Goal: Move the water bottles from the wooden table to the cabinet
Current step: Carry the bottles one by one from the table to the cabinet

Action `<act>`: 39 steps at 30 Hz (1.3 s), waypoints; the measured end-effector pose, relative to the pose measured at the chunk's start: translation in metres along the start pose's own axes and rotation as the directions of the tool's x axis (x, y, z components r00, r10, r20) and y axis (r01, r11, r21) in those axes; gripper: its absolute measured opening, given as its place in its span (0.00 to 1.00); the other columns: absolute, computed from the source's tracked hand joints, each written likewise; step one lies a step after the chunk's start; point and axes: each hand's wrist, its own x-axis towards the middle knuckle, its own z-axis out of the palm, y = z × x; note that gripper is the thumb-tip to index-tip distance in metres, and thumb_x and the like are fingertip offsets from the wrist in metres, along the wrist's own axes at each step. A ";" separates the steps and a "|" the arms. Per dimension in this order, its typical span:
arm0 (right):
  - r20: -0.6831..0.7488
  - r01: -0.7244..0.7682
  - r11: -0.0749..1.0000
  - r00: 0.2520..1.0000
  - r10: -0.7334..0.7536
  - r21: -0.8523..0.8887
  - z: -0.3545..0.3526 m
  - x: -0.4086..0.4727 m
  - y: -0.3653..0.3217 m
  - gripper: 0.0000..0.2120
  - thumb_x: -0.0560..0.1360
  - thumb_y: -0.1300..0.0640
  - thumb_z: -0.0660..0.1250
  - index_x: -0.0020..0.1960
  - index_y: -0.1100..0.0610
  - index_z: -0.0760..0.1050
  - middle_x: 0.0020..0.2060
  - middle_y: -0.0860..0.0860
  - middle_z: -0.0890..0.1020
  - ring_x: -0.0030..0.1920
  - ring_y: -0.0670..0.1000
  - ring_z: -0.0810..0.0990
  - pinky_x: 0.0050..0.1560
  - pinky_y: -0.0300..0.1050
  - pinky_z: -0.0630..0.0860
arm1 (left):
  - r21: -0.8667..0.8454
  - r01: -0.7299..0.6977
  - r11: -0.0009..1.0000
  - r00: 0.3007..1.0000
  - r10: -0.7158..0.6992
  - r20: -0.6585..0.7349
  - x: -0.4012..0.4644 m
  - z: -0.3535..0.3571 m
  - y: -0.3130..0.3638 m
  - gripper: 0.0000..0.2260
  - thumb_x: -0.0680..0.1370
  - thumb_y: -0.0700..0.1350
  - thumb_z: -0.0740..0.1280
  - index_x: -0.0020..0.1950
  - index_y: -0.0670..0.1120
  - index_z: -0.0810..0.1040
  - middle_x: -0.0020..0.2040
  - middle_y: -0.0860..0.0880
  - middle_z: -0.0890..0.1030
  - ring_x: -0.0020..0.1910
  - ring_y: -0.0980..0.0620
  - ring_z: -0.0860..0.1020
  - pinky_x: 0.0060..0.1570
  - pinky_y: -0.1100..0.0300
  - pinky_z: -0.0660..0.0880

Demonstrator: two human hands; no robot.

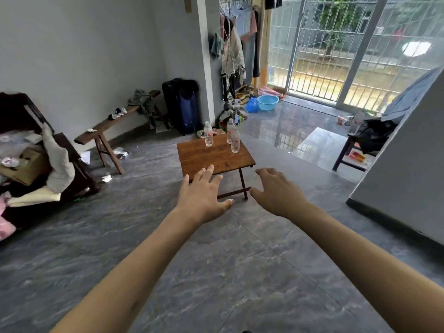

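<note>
Underfoot, the grey marble-patterned floor [240, 272] fills most of the view, glossy near the barred sliding door [348, 56] at the back right. A white wall [84, 44] runs along the left, and a pale slanted panel [408, 164] cuts in at the right edge. Against the left wall sits a dark wooden bed frame [28, 140] heaped with cloth and a cardboard box, then a long wooden bench [108, 126] with clothing on its far end, then a dark blue suitcase [181, 106] standing upright by the pillar. Clothes hang on a rack [234, 44] beyond the pillar, with a light blue basin [268, 102] on the floor below, near the door. A dark low stool [355, 150] piled with black fabric stands at the right.

Centre frame is the small wooden counter [216, 159], a folding one with crossed legs. Three clear water bottles stand upright on its far half: the left bottle [208, 135] apart from the others, the far right bottle [230, 132] just behind the near right bottle [235, 141], those two close together.

Both bare forearms stretch forward. The left hand [204, 195] is spread with straight fingers, holding nothing, overlapping the counter's near edge in the view. The right hand [276, 191] is likewise released, fingers loosely bent, empty, to the right of the counter's legs. Both are well short of the bottles.
</note>
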 end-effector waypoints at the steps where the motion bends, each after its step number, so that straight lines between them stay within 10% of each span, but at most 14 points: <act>1: 0.003 0.005 1.000 1.000 -0.005 -0.007 -0.004 0.014 0.007 0.25 0.79 0.47 0.60 0.73 0.57 0.65 0.72 0.55 0.69 0.70 0.59 0.68 0.64 0.56 0.70 | -0.003 0.004 1.000 1.000 -0.004 -0.007 0.015 -0.004 0.004 0.36 0.79 0.67 0.60 0.83 0.53 0.55 0.85 0.49 0.47 0.83 0.48 0.47 0.80 0.41 0.45; 39: 0.112 -0.058 0.998 0.992 0.059 -0.011 -0.031 0.485 0.088 0.25 0.80 0.46 0.59 0.75 0.54 0.63 0.71 0.54 0.70 0.69 0.57 0.70 0.64 0.54 0.70 | -0.091 0.047 0.995 0.997 -0.041 0.068 0.506 -0.056 -0.056 0.35 0.80 0.65 0.61 0.83 0.52 0.57 0.85 0.48 0.47 0.83 0.49 0.47 0.81 0.42 0.45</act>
